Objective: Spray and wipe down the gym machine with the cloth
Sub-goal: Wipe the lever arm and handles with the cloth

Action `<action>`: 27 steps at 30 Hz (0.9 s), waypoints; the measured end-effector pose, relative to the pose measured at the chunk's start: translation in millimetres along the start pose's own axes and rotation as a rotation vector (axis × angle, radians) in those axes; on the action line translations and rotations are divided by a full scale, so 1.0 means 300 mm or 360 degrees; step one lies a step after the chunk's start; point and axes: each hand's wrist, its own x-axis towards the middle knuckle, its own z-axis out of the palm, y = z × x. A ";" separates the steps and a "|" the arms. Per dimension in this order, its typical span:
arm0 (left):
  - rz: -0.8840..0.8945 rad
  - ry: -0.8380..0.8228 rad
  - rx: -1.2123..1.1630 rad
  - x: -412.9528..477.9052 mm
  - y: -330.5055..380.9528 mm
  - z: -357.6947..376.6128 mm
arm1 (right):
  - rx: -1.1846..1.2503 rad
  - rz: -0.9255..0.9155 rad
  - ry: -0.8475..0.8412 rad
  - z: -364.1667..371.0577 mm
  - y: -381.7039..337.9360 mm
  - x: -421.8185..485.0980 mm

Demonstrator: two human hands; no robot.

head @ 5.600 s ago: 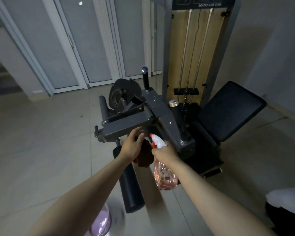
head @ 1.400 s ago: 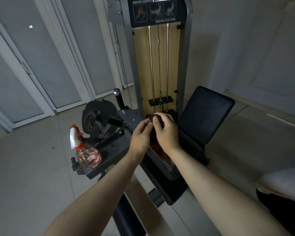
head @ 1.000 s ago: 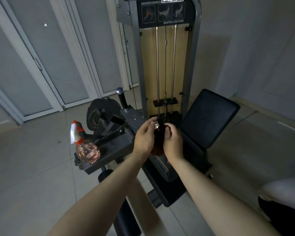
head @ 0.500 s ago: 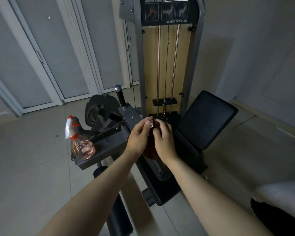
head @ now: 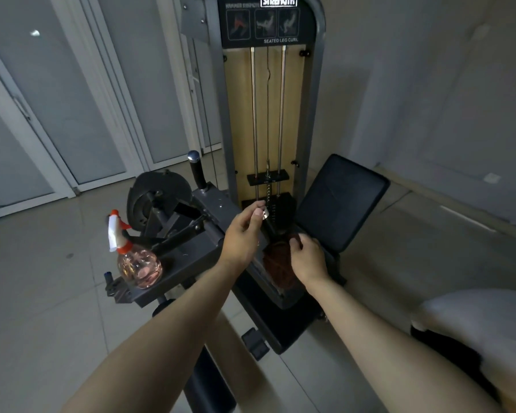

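A person stands at the gym machine [head: 309, 120], the kind you sit on to curl your legs. The left hand [head: 241, 238] reaches out to a short black handle [head: 273, 226] in the middle of the machine, and its grip is pinching the shiny silver tip of that handle between thumb and fingers. The right hand [head: 307, 257] is just beside it and a bit lower. Its grip is curled round a brown cloth [head: 279, 265], which is bunched at the bottom of the handle and hangs down over the gray metal below. The spray bottle [head: 138, 263] is well off to the left. It has pink water inside, a white and orange top, and stands upright on a flat gray metal arm [head: 188, 263] of the machine, with no hand on it. A black seat pad [head: 340, 201] leans up on the right. Pale doors [head: 57, 99] are behind, and the floor [head: 42, 293] is gray tile.
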 end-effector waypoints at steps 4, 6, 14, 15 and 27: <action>0.0018 -0.0026 0.0023 -0.007 0.005 -0.001 | 0.0447 -0.0321 0.0217 -0.038 -0.133 -0.015; 0.0001 -0.0036 -0.0010 -0.005 0.005 -0.005 | 0.0542 -0.0432 0.0281 -0.048 -0.203 -0.013; -0.0081 0.0025 -0.0061 -0.020 0.034 0.014 | 0.0427 -0.0638 -0.0373 0.015 -0.160 -0.035; -0.0112 0.0041 -0.0067 -0.018 0.028 0.018 | 0.0318 -0.0671 -0.0328 0.024 -0.134 -0.033; -0.0158 0.0237 -0.0068 -0.030 0.039 0.070 | -0.0024 -0.0481 -0.0189 0.016 0.029 0.005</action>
